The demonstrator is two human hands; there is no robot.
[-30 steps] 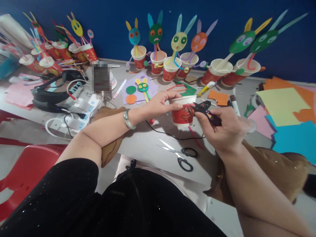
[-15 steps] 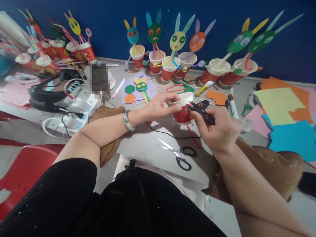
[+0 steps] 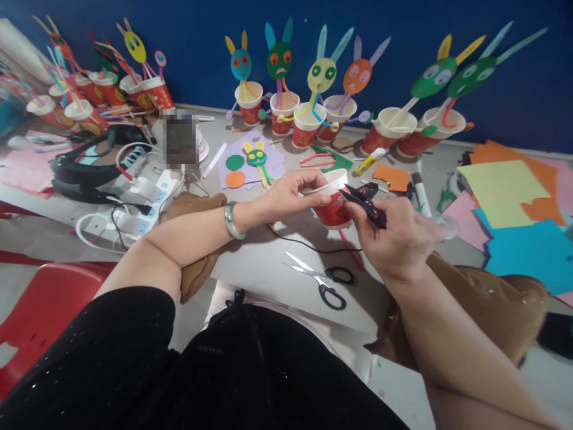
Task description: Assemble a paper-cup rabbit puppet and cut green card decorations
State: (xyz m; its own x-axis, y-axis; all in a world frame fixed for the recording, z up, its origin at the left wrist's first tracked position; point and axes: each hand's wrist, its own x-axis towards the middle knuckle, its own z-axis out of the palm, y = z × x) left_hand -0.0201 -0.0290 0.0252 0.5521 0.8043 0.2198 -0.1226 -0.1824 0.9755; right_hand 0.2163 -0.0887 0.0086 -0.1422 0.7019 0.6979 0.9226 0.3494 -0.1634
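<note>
My left hand (image 3: 298, 191) grips a red paper cup (image 3: 333, 213) with a white rim, fingers inside the mouth and thumb on the outer wall. The cup tilts slightly above the table. In my right hand (image 3: 394, 236) is a dark pair of scissors (image 3: 364, 202), its blades at the cup's right side. Whether the tips pierce the wall, I cannot tell. Below the cup, scissors with black handles (image 3: 320, 278) lie on the table with blades apart. A pink strip (image 3: 350, 248) and a thin black cable (image 3: 304, 243) lie beneath the hands.
Red cups with paper rabbit figures (image 3: 322, 74) line the blue wall. Coloured paper (image 3: 528, 248) lies at right. A power strip (image 3: 156, 200) with cables and a black headset (image 3: 85, 173) are at left. A small rabbit face (image 3: 256, 157) rests on purple paper (image 3: 268, 143).
The scissors in my right hand have shifted slightly and their blades look closer together. The cup has tilted a little. My left hand has barely moved.
</note>
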